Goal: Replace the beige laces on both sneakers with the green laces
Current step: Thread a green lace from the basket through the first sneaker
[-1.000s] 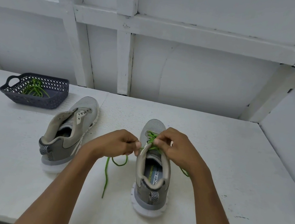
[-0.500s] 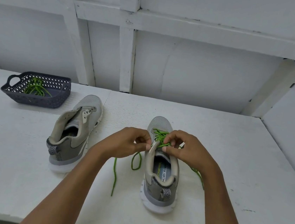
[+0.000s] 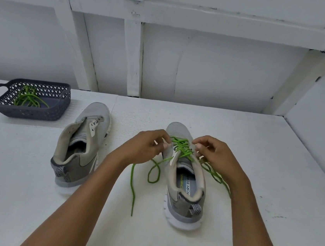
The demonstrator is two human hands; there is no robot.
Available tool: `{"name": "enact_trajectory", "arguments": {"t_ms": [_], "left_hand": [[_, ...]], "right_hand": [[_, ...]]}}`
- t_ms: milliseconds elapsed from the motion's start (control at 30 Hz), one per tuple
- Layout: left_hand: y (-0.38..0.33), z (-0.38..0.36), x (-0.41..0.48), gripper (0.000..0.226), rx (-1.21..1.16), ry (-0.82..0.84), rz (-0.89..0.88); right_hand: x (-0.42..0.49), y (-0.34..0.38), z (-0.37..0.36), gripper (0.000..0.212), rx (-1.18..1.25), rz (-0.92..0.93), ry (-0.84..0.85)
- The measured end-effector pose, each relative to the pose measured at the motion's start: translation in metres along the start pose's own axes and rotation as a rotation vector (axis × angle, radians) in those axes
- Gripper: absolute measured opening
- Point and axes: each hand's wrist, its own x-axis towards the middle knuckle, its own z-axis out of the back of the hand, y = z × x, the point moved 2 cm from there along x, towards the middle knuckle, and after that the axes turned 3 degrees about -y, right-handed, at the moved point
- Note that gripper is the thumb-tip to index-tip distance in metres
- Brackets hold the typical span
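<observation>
Two grey sneakers stand on the white table [image 3: 255, 153], heels toward me. The right-hand sneaker [image 3: 185, 188] has a green lace [image 3: 182, 149] criss-crossed through its eyelets, and both loose ends trail onto the table on either side. My left hand [image 3: 146, 146] is at the left eyelet row, its curled fingertips pinching at the lace there. My right hand [image 3: 215, 156] is at the right eyelet row with thumb and forefinger pinching at the lace. The left-hand sneaker [image 3: 81, 148] shows no lace, and its tongue is folded up.
A dark perforated basket [image 3: 43, 114] sits at the table's far left with another green lace [image 3: 28, 98] bundled inside. A white panelled wall [image 3: 204, 67] closes the back and a white side wall [image 3: 324, 113] the right.
My hands, which met over the sneaker's tongue, have drawn apart to the two eyelet rows. The lacing now shows between them. The view has shifted slightly.
</observation>
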Motion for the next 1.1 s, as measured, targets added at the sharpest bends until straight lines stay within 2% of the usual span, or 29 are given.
{"name": "enact_trajectory", "arguments": {"t_ms": [167,300,367,467,567,633,700,867,1000,1100], "left_hand": [[-0.004,-0.016,0.027,0.018,0.14,-0.141,-0.056],[-0.001,-0.024,0.031,0.013,0.122,-0.246,-0.071],[0.006,-0.03,0.032,0.015,0.006,-0.277,-0.019],[0.016,-0.037,0.027,0.02,-0.331,-0.261,0.083],[0.018,-0.038,0.022,0.016,-0.452,-0.257,0.094],[0.014,-0.033,0.021,0.009,-0.453,-0.266,0.077],[0.012,-0.028,0.019,0.014,-0.45,-0.277,0.058],[0.007,-0.03,0.016,0.016,-0.241,-0.196,-0.033],[0.003,-0.03,0.021,0.014,-0.198,-0.182,-0.04],[-0.003,-0.028,0.024,0.014,-0.097,-0.161,-0.061]], "right_hand": [[0.027,-0.005,-0.012,0.015,-0.131,0.023,0.055],[0.036,-0.006,-0.013,0.013,-0.181,0.053,0.103],[0.039,-0.013,-0.013,0.017,-0.15,0.023,0.127],[0.045,-0.02,-0.012,0.021,-0.026,-0.017,0.162],[0.046,-0.021,-0.011,0.014,0.04,0.012,0.164],[0.043,-0.023,-0.007,0.01,0.12,0.017,0.173],[0.04,-0.025,-0.002,0.015,0.16,0.044,0.207],[0.039,-0.024,-0.006,0.019,0.064,0.154,0.26],[0.042,-0.022,-0.012,0.018,-0.025,0.193,0.238],[0.044,-0.017,-0.012,0.022,-0.143,0.208,0.297]]}}
